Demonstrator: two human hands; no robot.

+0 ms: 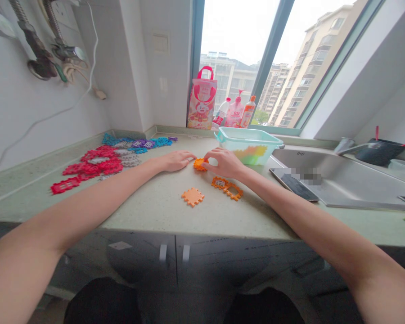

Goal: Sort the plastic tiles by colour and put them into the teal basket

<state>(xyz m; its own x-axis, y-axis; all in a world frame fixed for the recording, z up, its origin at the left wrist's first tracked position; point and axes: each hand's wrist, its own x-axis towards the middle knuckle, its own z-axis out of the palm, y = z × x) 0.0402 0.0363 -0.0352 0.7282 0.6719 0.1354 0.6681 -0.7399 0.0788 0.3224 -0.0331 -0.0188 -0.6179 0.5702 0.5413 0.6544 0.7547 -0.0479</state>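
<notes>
My right hand (225,163) has its thumb and fingers closed on an orange interlocking puzzle tile (199,165) at the countertop. My left hand (177,161) lies low over the counter with fingers stretched out, its fingertips just left of that tile. Nearer to me a light-orange square tile (192,197) with notched edges lies flat. Below my right wrist are an orange tile with a grid pattern (219,182) and an orange frame tile (234,191). A translucent teal tub (248,132) stands behind my right hand, with orange, yellow and green colours showing through its side.
Red tiles (94,164), grey tiles (130,158) and blue tiles (164,141) cover the counter at left. A phone (293,184) rests by the sink (337,180). On the windowsill stand a pink bag (202,103) and several bottles (235,110).
</notes>
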